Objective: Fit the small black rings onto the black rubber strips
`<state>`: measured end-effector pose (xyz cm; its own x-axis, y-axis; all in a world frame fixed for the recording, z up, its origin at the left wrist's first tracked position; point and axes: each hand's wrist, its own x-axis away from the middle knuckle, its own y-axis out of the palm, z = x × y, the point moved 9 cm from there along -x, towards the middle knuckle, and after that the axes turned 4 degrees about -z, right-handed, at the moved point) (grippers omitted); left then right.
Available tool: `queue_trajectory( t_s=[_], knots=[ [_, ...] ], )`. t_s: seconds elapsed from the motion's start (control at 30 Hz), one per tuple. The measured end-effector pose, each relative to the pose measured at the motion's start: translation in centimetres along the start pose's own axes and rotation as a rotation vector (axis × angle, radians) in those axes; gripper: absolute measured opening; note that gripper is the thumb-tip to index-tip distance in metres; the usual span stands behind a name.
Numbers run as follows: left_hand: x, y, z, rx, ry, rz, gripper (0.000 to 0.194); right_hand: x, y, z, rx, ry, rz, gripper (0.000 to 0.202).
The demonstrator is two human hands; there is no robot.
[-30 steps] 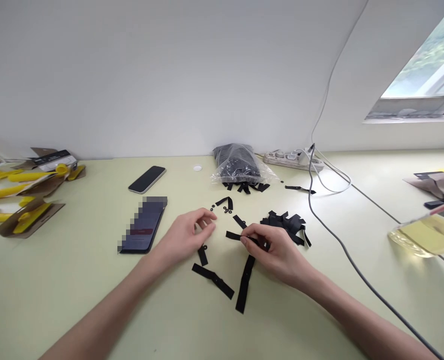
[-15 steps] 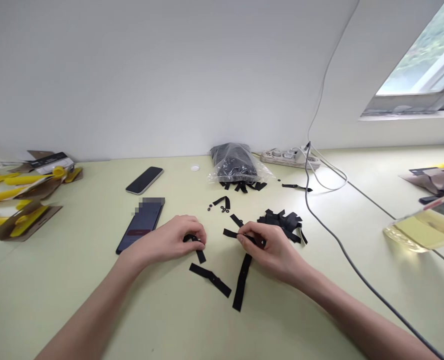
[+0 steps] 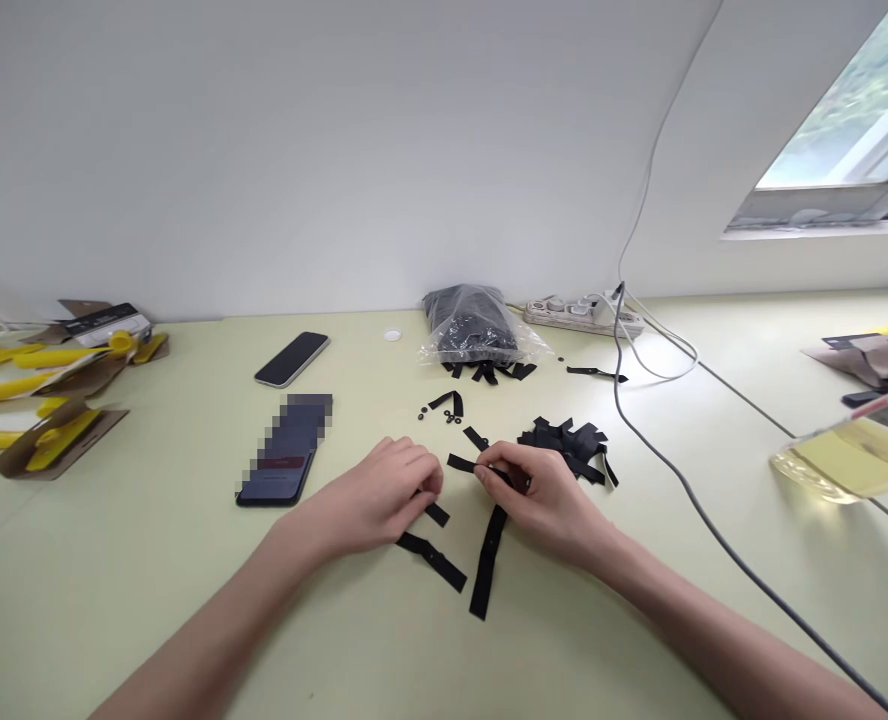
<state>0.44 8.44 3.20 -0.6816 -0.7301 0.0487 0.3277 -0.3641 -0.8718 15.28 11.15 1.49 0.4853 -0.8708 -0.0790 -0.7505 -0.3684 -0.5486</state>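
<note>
My left hand (image 3: 393, 492) is closed in a pinch, with the end of a black strap (image 3: 436, 514) poking out below its fingertips. Most of that strap is hidden behind the fingers. Facing it, my right hand (image 3: 541, 492) pinches another black strap (image 3: 462, 463), whose free end points left. Just beyond lies a short black strap piece (image 3: 475, 438). Two loose straps rest on the near side: a slanting strap (image 3: 436, 562) under the left hand and a steeper strap (image 3: 485, 575) by the right wrist. Several tiny black rings (image 3: 450, 416) lie farther back.
A heap of black straps (image 3: 568, 445) sits right of my right hand. Behind are a clear plastic bag (image 3: 474, 325) of black pieces and a power strip (image 3: 575, 318). A grey cable (image 3: 669, 470) crosses the right side. Two phones, one dark (image 3: 279, 480), one grey-edged (image 3: 292, 360), lie left.
My left hand has moved right, toward my right hand, carrying its strap. My right hand stays almost in place with its strap.
</note>
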Motion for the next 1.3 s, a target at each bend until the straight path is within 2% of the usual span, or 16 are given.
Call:
queue_trajectory(
  t_s=[0.13, 0.27, 0.43, 0.8, 0.97, 1.3],
  knots=[
    [-0.6, 1.1, 1.2, 0.106, 0.077, 0.066, 0.013, -0.1, 0.1, -0.1, 0.023, -0.002, -0.015, 0.019],
    [-0.8, 1.1, 0.1, 0.317, 0.043, 0.206, 0.007, 0.0, 0.6, -0.5, 0.021, -0.035, -0.047, 0.02],
    [-0.8, 0.9, -0.6, 0.378, 0.028, 0.276, 0.005, 0.2, 1.1, -0.9, 0.011, -0.09, -0.08, 0.021],
    [-0.8, 0.3, -0.5, 0.4, 0.014, 0.312, 0.004, 0.2, 1.4, -0.7, -0.005, -0.099, -0.111, 0.023],
    [-1.0, 0.5, -0.3, 0.305, 0.05, 0.281, 0.018, 0.2, 1.4, -0.8, -0.038, -0.118, -0.133, 0.022],
    [-0.8, 0.5, -0.3, 0.264, 0.06, 0.257, 0.016, 0.3, 1.6, -0.9, -0.033, -0.119, -0.164, 0.021]
  ],
)
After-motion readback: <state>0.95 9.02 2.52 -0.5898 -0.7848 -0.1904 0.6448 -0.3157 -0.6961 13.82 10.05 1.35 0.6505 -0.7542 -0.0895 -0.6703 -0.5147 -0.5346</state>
